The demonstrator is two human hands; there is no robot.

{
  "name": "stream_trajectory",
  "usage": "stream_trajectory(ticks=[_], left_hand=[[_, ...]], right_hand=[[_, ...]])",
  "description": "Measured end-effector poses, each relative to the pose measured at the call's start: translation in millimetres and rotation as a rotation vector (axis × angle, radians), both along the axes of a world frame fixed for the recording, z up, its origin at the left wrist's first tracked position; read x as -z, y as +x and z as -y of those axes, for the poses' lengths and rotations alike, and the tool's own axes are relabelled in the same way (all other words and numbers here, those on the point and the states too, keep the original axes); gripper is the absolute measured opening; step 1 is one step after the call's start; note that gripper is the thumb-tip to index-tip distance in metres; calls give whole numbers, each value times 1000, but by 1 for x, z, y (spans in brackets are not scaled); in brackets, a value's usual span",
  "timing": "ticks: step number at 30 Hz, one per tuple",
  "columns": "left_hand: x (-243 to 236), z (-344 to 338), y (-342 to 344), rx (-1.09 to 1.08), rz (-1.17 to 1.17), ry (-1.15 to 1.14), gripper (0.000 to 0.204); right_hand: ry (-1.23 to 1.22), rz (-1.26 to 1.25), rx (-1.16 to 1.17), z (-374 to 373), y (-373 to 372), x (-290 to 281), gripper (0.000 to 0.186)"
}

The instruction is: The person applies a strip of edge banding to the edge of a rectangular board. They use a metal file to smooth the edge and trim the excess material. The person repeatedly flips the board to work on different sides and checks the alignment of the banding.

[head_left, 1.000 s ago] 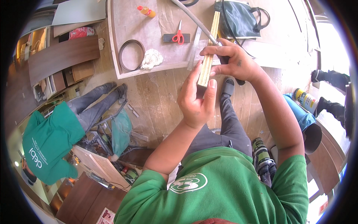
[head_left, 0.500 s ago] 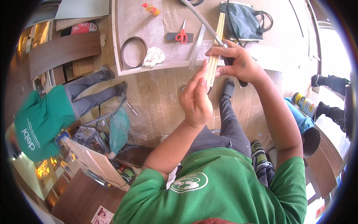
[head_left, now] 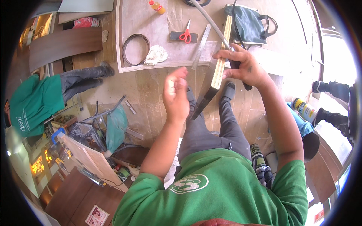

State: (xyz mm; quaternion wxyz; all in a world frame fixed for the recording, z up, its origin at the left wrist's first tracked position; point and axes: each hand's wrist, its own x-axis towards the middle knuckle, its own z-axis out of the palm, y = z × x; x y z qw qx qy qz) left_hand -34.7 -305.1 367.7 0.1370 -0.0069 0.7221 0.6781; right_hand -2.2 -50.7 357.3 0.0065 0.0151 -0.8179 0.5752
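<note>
My right hand (head_left: pixel 245 64) grips a plywood board (head_left: pixel 219 71) near its lower part, fingers over one side and thumb on the other. The board's pale layered edge faces up, and its dark end (head_left: pixel 205 101) juts toward me past the table's front. A grey rod (head_left: pixel 211 20) with a black handle (head_left: pixel 236 64) runs along the board to my right hand; whether the fingers also hold it, I cannot tell. Left of the board, my left hand (head_left: pixel 176 94) is raised with fingers loosely bent, touching nothing. A metal ruler (head_left: pixel 201 45) lies on the table beside the board.
The table (head_left: pixel 132 22) bears red-handled scissors (head_left: pixel 185 35), a coiled edging strip (head_left: pixel 135 51), a white rag (head_left: pixel 156 55), an orange bottle (head_left: pixel 157 7) and a dark green bag (head_left: pixel 249 24). A person in green (head_left: pixel 39 103) is at the left. A folding stand (head_left: pixel 115 124) stands nearby.
My left hand has come off the board and moved left. The board's near end has swung into view, dark and lower. The person at the left has shifted further left.
</note>
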Motion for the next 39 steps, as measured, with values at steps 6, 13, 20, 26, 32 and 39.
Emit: stream_trajectory(ticks=[6, 13, 20, 26, 32, 39], left_hand=[[-48, 0, -28, 603, -835, -227, 31], [-52, -3, -52, 856, -1030, -274, 42], [-29, 1, -46, 661, -1107, -228, 36], [-22, -18, 4, 476, -620, -173, 65], [10, -35, 20, 381, -480, -234, 53], [13, -30, 12, 358, -500, -239, 55]], right_hand=[[31, -13, -26, -1, 1, -2, 59], [0, -2, -17, 0, 4, -3, 58], [35, -14, -11, -1, 5, 0, 57], [12, -9, -18, -4, 2, 3, 59], [4, -83, 188, -2, 19, -7, 69], [121, 286, 140, -10, 122, -107, 60]])
